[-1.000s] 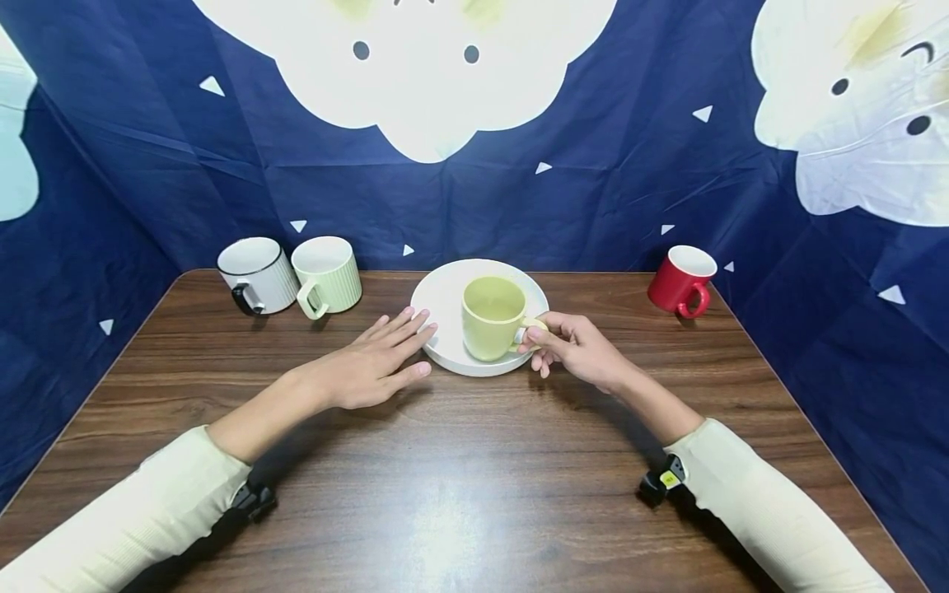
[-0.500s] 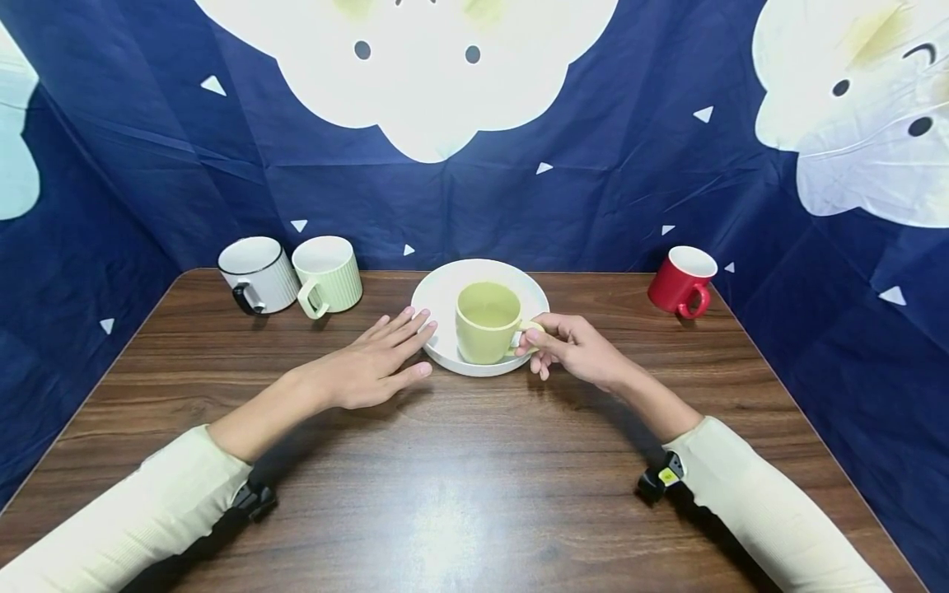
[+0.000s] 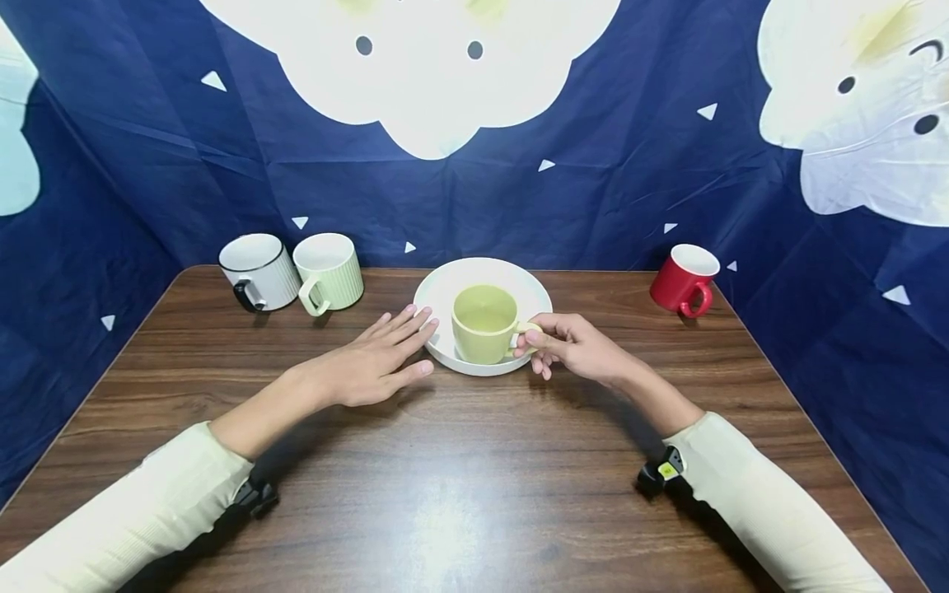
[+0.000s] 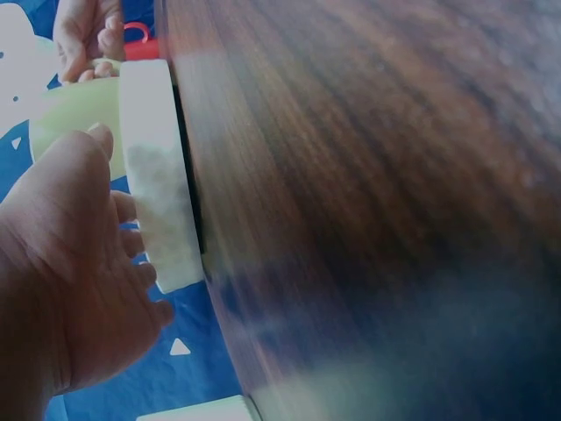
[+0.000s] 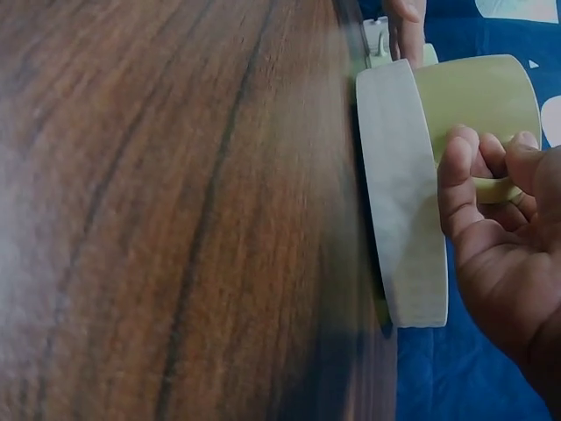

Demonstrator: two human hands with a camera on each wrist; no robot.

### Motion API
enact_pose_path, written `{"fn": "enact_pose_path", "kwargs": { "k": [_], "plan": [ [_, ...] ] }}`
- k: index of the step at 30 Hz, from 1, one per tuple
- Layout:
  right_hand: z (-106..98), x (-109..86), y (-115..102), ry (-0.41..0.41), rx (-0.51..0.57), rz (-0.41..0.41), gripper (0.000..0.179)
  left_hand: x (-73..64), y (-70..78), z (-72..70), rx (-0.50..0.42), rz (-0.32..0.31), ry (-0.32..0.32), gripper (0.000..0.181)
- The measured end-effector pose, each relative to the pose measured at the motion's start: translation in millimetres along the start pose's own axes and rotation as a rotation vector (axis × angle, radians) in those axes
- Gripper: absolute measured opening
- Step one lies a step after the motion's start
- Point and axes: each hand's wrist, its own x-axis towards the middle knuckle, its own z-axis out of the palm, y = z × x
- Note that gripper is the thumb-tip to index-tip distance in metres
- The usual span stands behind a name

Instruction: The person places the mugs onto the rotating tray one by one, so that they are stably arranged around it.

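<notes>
A yellow-green mug (image 3: 482,329) stands upright in a white plate (image 3: 530,288) with a raised rim, toward the plate's front. My right hand (image 3: 574,346) pinches the mug's handle (image 5: 498,189) between thumb and fingers at the plate's right side. On the other side, my left hand (image 3: 374,362) is spread with straight fingers, the fingertips right at the plate's left rim. In the left wrist view the plate's side wall (image 4: 158,167) shows beyond those fingers, and the mug (image 4: 74,118) rises behind the thumb.
A white mug with black rim and handle (image 3: 259,272) and a pale green ribbed mug (image 3: 329,272) stand side by side at the back left. A red mug (image 3: 678,280) is at the back right. Behind the wooden table (image 3: 474,461) hangs a blue cloth (image 3: 445,202).
The mug has shifted left and toward the front of the plate, with my right hand on its handle throughout. My left hand stays in place at the rim.
</notes>
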Motion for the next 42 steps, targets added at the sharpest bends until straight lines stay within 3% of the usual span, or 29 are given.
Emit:
{"fn": "enact_pose_path", "kwargs": {
  "k": [8,26,42],
  "plan": [
    [-2,0.5,-2,-0.032,-0.022,0.019,0.025,-0.3,-1.3,-0.3,0.007,-0.016,-0.011,0.077],
    [-3,-4.3,-1,0.007,-0.083,0.020,0.027,0.0,0.3,0.6,-0.001,0.008,0.009,0.074],
    [-10,-13.9,-1,0.125,-0.109,0.072,0.029,0.3,-3.6,-1.3,-0.002,-0.009,0.009,0.073]
  ]
}}
